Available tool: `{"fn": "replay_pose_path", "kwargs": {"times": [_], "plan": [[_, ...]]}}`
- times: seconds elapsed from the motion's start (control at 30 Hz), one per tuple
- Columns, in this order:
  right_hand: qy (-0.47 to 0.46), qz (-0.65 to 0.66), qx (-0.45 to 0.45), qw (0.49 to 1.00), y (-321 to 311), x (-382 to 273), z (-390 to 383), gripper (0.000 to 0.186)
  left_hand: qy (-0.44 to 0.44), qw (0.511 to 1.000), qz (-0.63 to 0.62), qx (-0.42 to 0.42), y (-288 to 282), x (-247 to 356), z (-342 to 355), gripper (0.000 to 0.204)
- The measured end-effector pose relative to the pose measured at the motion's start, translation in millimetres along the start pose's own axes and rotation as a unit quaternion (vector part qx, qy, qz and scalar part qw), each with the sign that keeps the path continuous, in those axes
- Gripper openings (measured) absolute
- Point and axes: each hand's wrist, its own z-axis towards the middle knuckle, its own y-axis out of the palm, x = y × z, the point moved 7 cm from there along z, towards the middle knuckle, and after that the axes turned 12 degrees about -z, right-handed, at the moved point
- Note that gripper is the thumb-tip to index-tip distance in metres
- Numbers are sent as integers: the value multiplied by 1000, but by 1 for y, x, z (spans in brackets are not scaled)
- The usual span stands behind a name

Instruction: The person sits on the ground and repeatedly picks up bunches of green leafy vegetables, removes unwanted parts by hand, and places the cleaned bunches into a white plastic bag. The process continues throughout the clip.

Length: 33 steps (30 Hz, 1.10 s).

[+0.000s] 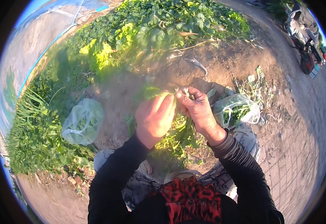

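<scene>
Over the ground in front of me, my left hand [155,117] closes around a leafy green vegetable [151,92], a leaf of it showing past the fingers. My right hand [200,112] pinches the pale stem end between thumb and forefinger, touching the left fingertips. More green leaves [185,136] hang below the right hand; whether it holds them too, I cannot tell. Loose yellow-green leaves [166,147] lie between my feet. A tied-looking clear plastic bag [82,123] with greens sits to the left. Another clear bag [241,106], with leaves inside, is beside my right hand.
Beyond my hands grows a bed of dark leafy greens [170,22], with bright yellow-green plants [104,56] at its edge. Spiky green stalks [27,112] stand at far left. A wilted plant [258,84] lies right of the bag. A covered vehicle [304,33] is parked far right.
</scene>
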Motion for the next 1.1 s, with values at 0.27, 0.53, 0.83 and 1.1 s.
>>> {"fn": "replay_pose_path", "kwargs": {"times": [0.27, 0.53, 0.83, 1.1], "plan": [[-4, -67, -91, 994, -9, -15, 0, 11, -179, 942, -283, 34, -33, -2, -6, 10], [76, -32, -160, 984, -7, -9, -10, 13, -395, 776, -484, -87, -1, -46, -10, 24], [115, -34, -203, 972, -2, 8, -14, 17, -300, 832, -446, -139, 16, -33, -22, 19], [-25, -177, -180, 967, 3, -20, -19, 28, -243, 891, -353, -149, 14, -43, -24, 9]]}}
